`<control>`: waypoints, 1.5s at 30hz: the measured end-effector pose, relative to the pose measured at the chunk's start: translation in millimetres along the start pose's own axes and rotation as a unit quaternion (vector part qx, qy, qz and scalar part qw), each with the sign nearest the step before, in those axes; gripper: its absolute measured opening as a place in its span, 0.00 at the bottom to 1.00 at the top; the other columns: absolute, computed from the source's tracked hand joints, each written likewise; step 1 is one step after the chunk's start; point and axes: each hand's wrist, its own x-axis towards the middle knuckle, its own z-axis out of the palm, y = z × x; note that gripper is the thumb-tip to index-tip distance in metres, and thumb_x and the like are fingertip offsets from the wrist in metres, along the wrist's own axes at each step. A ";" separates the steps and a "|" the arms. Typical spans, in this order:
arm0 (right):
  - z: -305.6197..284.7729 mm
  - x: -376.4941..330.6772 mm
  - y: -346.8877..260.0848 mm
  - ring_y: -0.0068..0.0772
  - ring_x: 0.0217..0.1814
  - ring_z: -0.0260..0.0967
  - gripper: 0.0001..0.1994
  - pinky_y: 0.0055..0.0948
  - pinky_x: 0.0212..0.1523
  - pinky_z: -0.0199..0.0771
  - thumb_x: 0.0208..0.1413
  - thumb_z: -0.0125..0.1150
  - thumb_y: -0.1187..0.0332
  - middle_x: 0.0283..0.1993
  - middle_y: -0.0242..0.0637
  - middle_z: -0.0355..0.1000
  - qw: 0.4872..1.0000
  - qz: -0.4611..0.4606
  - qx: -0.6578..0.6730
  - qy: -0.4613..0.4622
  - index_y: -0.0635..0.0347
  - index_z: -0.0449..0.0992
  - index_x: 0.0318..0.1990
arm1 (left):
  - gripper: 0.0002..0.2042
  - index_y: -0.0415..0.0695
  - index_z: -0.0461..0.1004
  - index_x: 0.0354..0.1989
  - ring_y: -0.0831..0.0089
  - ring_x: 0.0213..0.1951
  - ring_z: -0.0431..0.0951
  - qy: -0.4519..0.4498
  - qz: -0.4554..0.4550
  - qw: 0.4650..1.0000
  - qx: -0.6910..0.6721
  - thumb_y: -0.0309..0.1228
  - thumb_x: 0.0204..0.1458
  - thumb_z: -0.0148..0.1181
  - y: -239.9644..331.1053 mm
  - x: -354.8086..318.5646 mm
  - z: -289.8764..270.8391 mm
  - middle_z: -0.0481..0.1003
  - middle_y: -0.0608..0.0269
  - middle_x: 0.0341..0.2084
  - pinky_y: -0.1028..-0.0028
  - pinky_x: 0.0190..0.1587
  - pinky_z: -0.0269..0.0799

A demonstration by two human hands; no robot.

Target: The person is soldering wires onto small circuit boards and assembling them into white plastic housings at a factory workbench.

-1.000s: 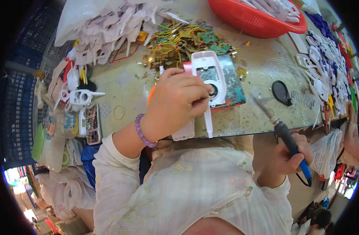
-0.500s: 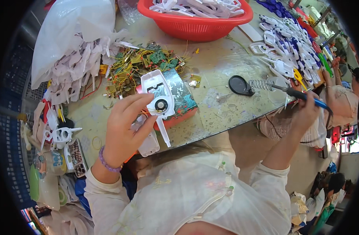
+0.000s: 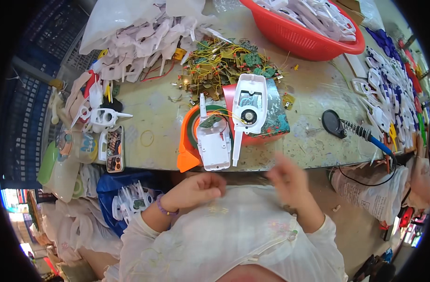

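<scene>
My left hand (image 3: 193,191) is in front of the table edge, its fingers curled in with nothing visible in them. To its right my right hand (image 3: 290,181) is raised and smeared by motion; its fingers cannot be made out. Ahead of them a white plastic casing half (image 3: 250,101) with a round black speaker (image 3: 248,116) leans on a red and green box (image 3: 274,110). Beside it, another white casing half (image 3: 214,149) carries a small green circuit board (image 3: 214,121), joined by thin wires. It rests against an orange tape dispenser (image 3: 188,152). Neither hand touches these parts.
A soldering iron (image 3: 379,144) sits in its coiled stand (image 3: 334,123) at right. Behind lie heaped wired circuit boards (image 3: 224,66), white casings (image 3: 149,42) and a red basket (image 3: 304,40). A compartment box of small parts (image 3: 115,148) is at left; finished-looking white-and-blue casings (image 3: 388,89) lie far right.
My right hand has let go of the soldering iron, now in its stand, and come back toward my body. My left hand has left the casing and drawn back. The view has shifted left.
</scene>
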 end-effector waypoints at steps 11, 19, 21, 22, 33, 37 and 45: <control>23.0 57.8 -26.8 0.36 0.26 0.68 0.17 0.30 0.24 0.68 0.42 0.68 0.78 0.30 0.39 0.70 0.921 -0.336 -0.161 0.116 0.65 0.76 0.43 | 0.22 0.41 0.60 0.60 0.61 0.56 0.69 0.022 0.074 0.925 -0.373 0.44 0.64 0.40 23.4 37.2 30.9 0.68 0.51 0.55 0.63 0.57 0.66; 11.6 81.3 -41.5 0.34 0.28 0.69 0.19 0.26 0.27 0.70 0.37 0.62 0.77 0.37 0.43 0.71 0.843 -0.435 -0.299 0.102 0.69 0.77 0.43 | 0.22 0.39 0.53 0.63 0.62 0.56 0.69 0.118 0.122 0.960 -0.223 0.30 0.61 0.44 11.4 33.4 43.0 0.64 0.53 0.58 0.67 0.56 0.67; 12.5 76.6 -40.7 0.32 0.28 0.69 0.18 0.25 0.25 0.70 0.37 0.61 0.74 0.37 0.42 0.71 0.839 -0.426 -0.331 0.066 0.69 0.78 0.40 | 0.23 0.39 0.52 0.64 0.63 0.56 0.69 0.105 0.123 0.963 -0.215 0.29 0.61 0.44 10.4 29.8 41.9 0.64 0.53 0.58 0.67 0.56 0.68; 13.9 71.4 -39.9 0.32 0.28 0.69 0.18 0.25 0.25 0.70 0.37 0.61 0.74 0.37 0.42 0.71 0.839 -0.430 -0.327 0.061 0.69 0.78 0.40 | 0.23 0.39 0.51 0.64 0.63 0.56 0.70 0.092 0.124 0.966 -0.206 0.28 0.61 0.45 9.0 27.6 41.2 0.64 0.54 0.58 0.67 0.55 0.69; -4.5 27.0 -44.6 0.36 0.29 0.69 0.17 0.28 0.26 0.72 0.39 0.67 0.83 0.36 0.36 0.69 0.900 -0.389 -0.185 0.063 0.63 0.73 0.40 | 0.21 0.39 0.55 0.62 0.72 0.55 0.69 0.132 0.227 0.965 -0.023 0.25 0.60 0.47 -5.2 13.2 39.0 0.65 0.61 0.54 0.72 0.53 0.67; 0.6 28.7 -46.7 0.36 0.30 0.70 0.19 0.28 0.27 0.74 0.40 0.68 0.83 0.36 0.36 0.68 0.907 -0.376 -0.144 0.125 0.61 0.71 0.41 | 0.21 0.43 0.55 0.62 0.70 0.56 0.68 0.143 0.232 0.959 -0.083 0.26 0.60 0.46 7.0 15.4 39.4 0.65 0.62 0.56 0.68 0.54 0.68; 13.9 44.8 -41.8 0.35 0.30 0.71 0.21 0.27 0.25 0.74 0.38 0.69 0.83 0.36 0.35 0.69 0.879 -0.432 -0.154 0.130 0.61 0.72 0.43 | 0.25 0.47 0.51 0.65 0.61 0.58 0.68 -0.015 0.196 0.915 -0.351 0.23 0.58 0.46 21.7 21.2 43.1 0.64 0.58 0.58 0.58 0.58 0.67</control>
